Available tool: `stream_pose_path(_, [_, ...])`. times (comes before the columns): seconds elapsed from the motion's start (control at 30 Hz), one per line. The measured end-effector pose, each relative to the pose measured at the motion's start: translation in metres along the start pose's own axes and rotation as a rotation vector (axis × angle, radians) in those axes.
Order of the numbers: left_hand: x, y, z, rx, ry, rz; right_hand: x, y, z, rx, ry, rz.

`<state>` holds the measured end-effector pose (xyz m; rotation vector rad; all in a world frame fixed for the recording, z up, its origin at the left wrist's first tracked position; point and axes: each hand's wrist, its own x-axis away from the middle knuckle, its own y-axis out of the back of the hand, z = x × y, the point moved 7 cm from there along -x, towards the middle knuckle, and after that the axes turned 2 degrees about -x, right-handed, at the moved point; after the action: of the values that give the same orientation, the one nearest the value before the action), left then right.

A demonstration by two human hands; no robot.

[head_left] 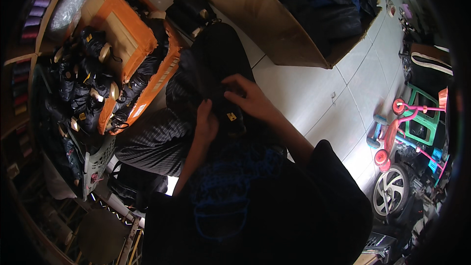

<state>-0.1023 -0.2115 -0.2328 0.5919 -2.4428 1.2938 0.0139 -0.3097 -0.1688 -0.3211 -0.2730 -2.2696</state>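
Note:
A dark, soft fabric item (208, 71) with a small yellow label (231, 117) lies across my lap; its exact kind is lost in the shadow. My left hand (206, 123) is closed at its near edge, thumb and fingers pinching the dark cloth. To the right, my right hand (250, 99) hovers at or touches the same item, its thumb and forefinger curved and apart. Black on black hides where the item ends and my trousers begin. Beyond my knees sits another black bundle (189, 11).
At left, an orange-taped carton (114, 24) and a grey plastic basket (100, 159) hold several black items with yellow labels. A large cardboard box (274, 34) with dark material stands ahead right. Farther right are a green stool (428, 118), a pink child's scooter (392, 132) and a wheel (391, 192).

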Motion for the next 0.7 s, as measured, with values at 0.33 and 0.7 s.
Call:
stream_pose_path(0.33, [-0.004,-0.007,-0.009,-0.298,-0.043,-0.063,-0.015,0.007,0.0,-0.147,-0.152,0.124])
stream_pose_path(0.7, [0.0,0.002,-0.006,-0.55,0.072,-0.093,-0.004,0.009,-0.005,0.187,0.089,-0.06])
